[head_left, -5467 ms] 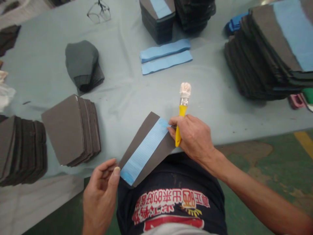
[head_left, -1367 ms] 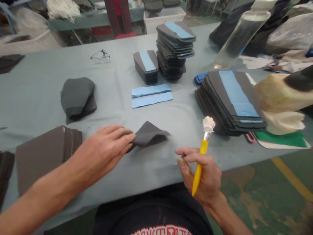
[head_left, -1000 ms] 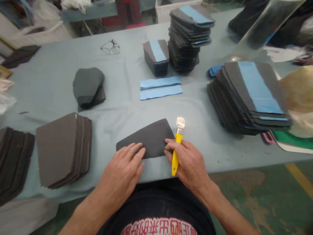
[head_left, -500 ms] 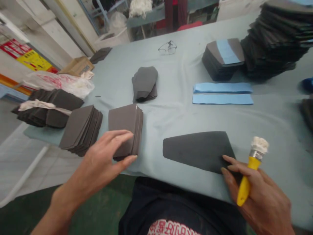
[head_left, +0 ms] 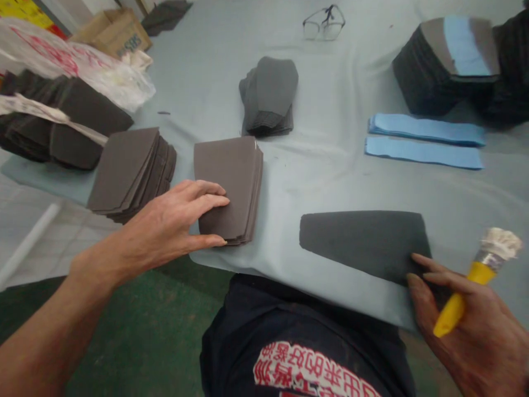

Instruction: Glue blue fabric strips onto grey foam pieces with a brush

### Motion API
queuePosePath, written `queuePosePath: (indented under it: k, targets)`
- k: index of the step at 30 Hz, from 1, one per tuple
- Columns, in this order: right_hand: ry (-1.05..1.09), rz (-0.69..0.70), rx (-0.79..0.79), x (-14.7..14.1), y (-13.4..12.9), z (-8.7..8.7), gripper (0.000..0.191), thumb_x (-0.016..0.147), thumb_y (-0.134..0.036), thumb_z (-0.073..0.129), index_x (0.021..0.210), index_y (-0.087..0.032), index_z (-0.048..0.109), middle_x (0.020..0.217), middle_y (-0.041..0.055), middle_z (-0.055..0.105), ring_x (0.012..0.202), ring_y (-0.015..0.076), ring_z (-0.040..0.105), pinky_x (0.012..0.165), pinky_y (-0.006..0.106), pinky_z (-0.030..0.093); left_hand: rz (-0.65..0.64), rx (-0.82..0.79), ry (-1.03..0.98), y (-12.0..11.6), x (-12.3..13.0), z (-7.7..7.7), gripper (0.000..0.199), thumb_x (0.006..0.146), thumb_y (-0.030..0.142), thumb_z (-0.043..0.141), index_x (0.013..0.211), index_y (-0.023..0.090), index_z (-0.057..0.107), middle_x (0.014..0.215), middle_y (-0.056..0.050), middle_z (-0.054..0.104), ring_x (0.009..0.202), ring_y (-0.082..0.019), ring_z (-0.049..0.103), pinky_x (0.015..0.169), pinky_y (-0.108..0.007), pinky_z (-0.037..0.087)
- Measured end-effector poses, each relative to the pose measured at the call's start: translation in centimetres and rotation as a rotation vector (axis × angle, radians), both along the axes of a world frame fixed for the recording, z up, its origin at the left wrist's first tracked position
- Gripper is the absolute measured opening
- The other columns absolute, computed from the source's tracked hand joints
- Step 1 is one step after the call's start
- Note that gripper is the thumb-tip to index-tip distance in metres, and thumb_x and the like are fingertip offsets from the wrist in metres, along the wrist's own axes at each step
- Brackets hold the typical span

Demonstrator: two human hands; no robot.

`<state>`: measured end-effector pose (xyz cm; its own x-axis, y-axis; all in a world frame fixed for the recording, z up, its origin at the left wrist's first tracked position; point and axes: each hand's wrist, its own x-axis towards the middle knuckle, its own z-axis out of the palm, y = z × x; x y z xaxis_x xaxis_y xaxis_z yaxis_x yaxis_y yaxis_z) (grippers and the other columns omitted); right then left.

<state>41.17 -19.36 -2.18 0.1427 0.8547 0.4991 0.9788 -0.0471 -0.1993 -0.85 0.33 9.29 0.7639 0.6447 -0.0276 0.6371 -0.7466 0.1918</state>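
Observation:
A neat stack of brown-grey pieces (head_left: pixel 231 176) lies near the table's front edge. My left hand (head_left: pixel 182 215) rests on its left side, fingers apart on the top piece and thumb at the lower edge, gripping nothing. To the right, a single dark trapezoid piece (head_left: pixel 363 240) lies flat. Its right end is touched by the fingertips of my right hand (head_left: pixel 467 309), which also holds a brush with a yellow handle (head_left: pixel 452 314) between the fingers. The brush's whitish bristles (head_left: pixel 502 242) point up and right.
A fanned stack (head_left: pixel 128 171) and a tied dark bundle (head_left: pixel 74 121) sit at left, by a plastic bag (head_left: pixel 91 66) and a box (head_left: pixel 119 36). Behind are a small dark pile (head_left: pixel 270 94), glasses (head_left: pixel 324 25), blue strips (head_left: pixel 424 151) and a tall stack (head_left: pixel 438 60).
The camera view has shifted down and closer. My left hand has come down onto the brown-grey stack. My right hand still holds the brush at the dark piece's end.

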Motion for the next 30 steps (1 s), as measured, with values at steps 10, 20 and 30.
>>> queuePosePath:
  k: [10,20,30]
  targets:
    - [-0.075,0.009,0.022,0.0,0.5,0.2,0.015,0.096,-0.031,0.076,0.100,-0.031,0.062,0.097,0.0049,0.087,0.073,0.0297,0.083,0.054,0.037,0.056,0.033,-0.044,-0.083,0.2,-1.1,-0.5,0.047,0.104,0.063,0.058,0.135,0.031,0.070,0.150,-0.004,0.067,0.134,-0.028,0.066,0.120,-0.045,0.052]
    - [-0.072,0.013,0.037,0.2,0.3,-0.2,0.019,0.095,-0.026,0.079,0.103,-0.034,0.063,0.100,0.0026,0.087,0.080,0.0308,0.084,0.064,0.037,0.065,0.056,0.293,0.045,-3.3,1.9,-1.4,0.040,0.105,0.023,0.045,0.140,0.014,0.062,0.146,-0.020,0.071,0.128,-0.037,0.072,0.106,-0.056,0.061]
    - [-0.006,0.074,0.093,-0.2,0.5,-0.9,0.020,0.108,-0.040,0.063,0.101,-0.022,0.067,0.107,0.0067,0.086,0.083,0.0228,0.080,0.065,0.032,0.055,0.451,0.030,-0.121,-1.1,1.3,-0.1,0.030,0.105,0.041,0.051,0.122,0.024,0.069,0.112,-0.003,0.083,0.099,-0.027,0.080,0.090,-0.039,0.064]
